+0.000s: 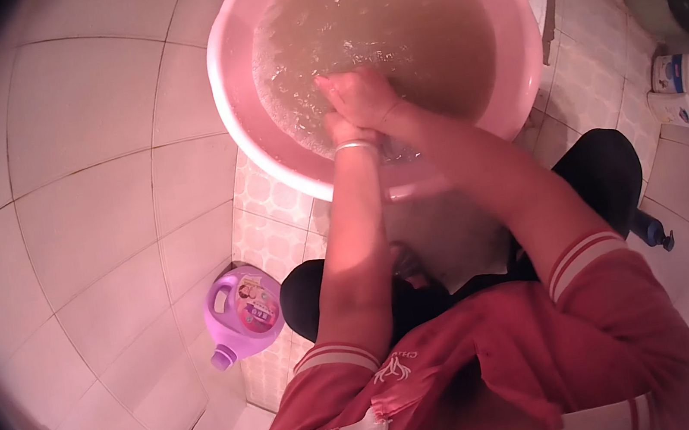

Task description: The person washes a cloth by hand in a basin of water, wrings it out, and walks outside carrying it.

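Note:
A large pink basin holds cloudy, brownish water with foam along its left side. Over the near part of the water my two hands are pressed together. My right hand is closed and lies across the front of my left hand, which has a pale band at its wrist. The fingers of my left hand are hidden behind my right. Whatever may be between the hands is too small or covered to make out.
A purple detergent bottle stands by the tiled wall on the left. White bottles and a dark blue bottle are on the right. My knees flank the space below the basin.

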{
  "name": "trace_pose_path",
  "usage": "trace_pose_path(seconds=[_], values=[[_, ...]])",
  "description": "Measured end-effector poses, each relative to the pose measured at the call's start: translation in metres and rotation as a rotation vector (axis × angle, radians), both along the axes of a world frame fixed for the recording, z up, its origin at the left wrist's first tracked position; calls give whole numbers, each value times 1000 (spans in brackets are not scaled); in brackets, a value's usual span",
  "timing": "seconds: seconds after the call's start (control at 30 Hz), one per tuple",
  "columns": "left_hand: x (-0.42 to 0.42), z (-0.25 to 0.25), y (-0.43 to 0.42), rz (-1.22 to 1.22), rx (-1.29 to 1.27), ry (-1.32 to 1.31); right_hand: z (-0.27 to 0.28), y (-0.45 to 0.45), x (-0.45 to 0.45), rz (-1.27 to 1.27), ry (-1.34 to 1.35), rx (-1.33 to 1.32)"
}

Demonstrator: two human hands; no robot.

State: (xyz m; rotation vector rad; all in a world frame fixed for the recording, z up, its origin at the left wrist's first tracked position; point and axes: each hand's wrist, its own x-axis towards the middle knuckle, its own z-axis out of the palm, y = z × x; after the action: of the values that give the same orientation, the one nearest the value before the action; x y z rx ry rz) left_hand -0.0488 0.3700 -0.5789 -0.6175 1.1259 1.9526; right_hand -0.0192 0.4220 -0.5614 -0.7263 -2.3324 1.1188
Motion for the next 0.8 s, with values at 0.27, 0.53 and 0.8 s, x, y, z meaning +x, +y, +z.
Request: trace_pose_path(seconds=[0.27,0.53,0.8], values=[[0,37,-1,-414,-4,-31,-57,61,-12,-180,-13,-43],[-33,-83,-36,-168,235,54,18,11,7,30,-33,-380],[-18,-67,-19,-22,12,-176,17,19,3,91,-216,-36]])
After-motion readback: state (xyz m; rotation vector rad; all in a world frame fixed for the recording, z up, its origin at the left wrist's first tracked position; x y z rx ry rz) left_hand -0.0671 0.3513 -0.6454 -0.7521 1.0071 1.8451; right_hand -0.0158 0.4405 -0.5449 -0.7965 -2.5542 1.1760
